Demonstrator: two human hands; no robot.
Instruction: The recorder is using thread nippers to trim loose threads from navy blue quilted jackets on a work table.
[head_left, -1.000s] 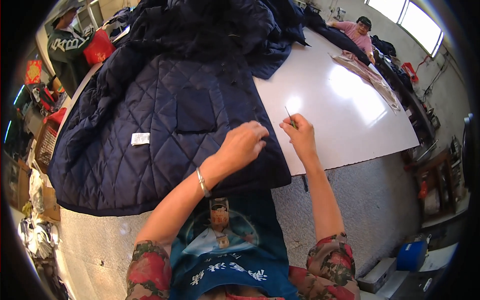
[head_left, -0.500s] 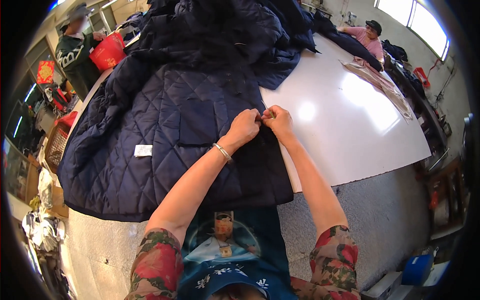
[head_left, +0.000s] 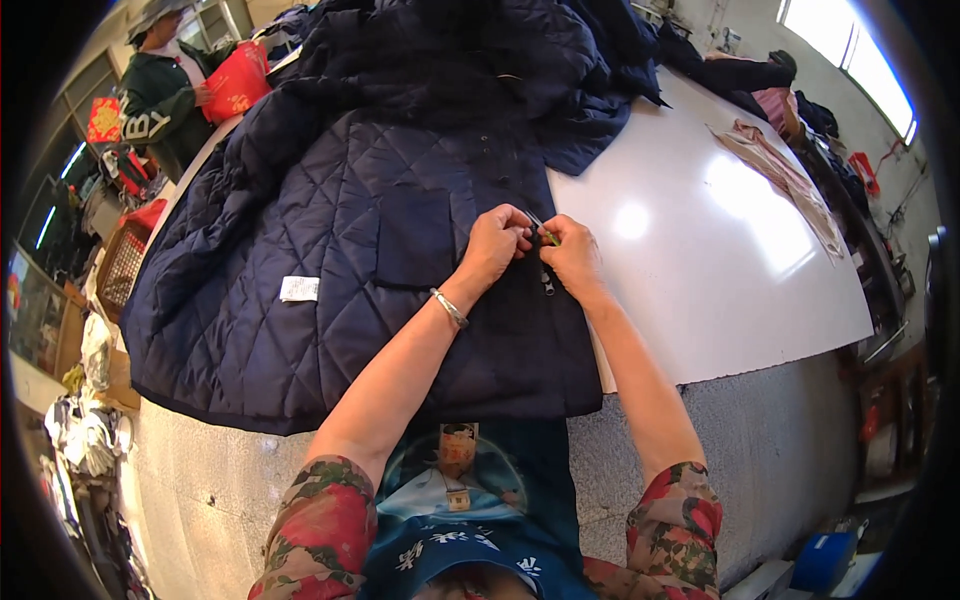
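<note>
A dark navy quilted jacket (head_left: 330, 220) lies spread with its lining up, a patch pocket (head_left: 415, 240) and a white label (head_left: 299, 289) showing. My left hand (head_left: 497, 245), with a bracelet at the wrist, is closed in a pinch on the jacket's right front edge. Close beside it, my right hand (head_left: 572, 258) is closed around small thread snips (head_left: 554, 239); their thin metal tip and a bit of yellow-green handle show, the rest is hidden by the fingers. Below the right hand hangs a zipper pull (head_left: 548, 285).
The white tabletop (head_left: 680, 300) extends to the right, with a striped cloth (head_left: 785, 185) on it. More dark garments (head_left: 600, 60) are heaped at the back. A person with a red bag (head_left: 238, 82) stands far left; another in pink (head_left: 778, 105) bends at far right. A brown basket (head_left: 122, 265) stands left.
My hands stay together at the jacket edge; the snips' tip now lies closer to my left fingers. The zipper pull has come into sight. The person in pink has bent lower.
</note>
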